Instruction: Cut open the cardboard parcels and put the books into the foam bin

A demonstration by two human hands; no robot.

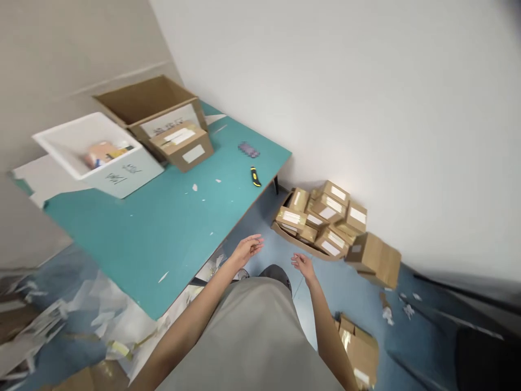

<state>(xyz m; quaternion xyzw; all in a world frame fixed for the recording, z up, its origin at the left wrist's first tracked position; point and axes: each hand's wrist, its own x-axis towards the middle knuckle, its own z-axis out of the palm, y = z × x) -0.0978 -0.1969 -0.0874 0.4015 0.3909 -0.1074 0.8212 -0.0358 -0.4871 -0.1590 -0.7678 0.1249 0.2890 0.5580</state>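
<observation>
My left hand hangs in the air beside the table's front edge, its fingers apart and holding nothing. Lower right of it, my right hand is over the floor, fingers loosely bent and apart, with nothing in them. The green table bears a yellow-and-black cutter near its right end and a blurred patterned item behind that. Farther left are a small taped carton, a large open carton and a white box with several objects inside. Neither hand touches any of these.
Several small taped boxes are piled in a low carton by the wall. Beside it is a brown box. Another carton lies on the floor at lower right. Paper and plastic scraps litter the floor at left.
</observation>
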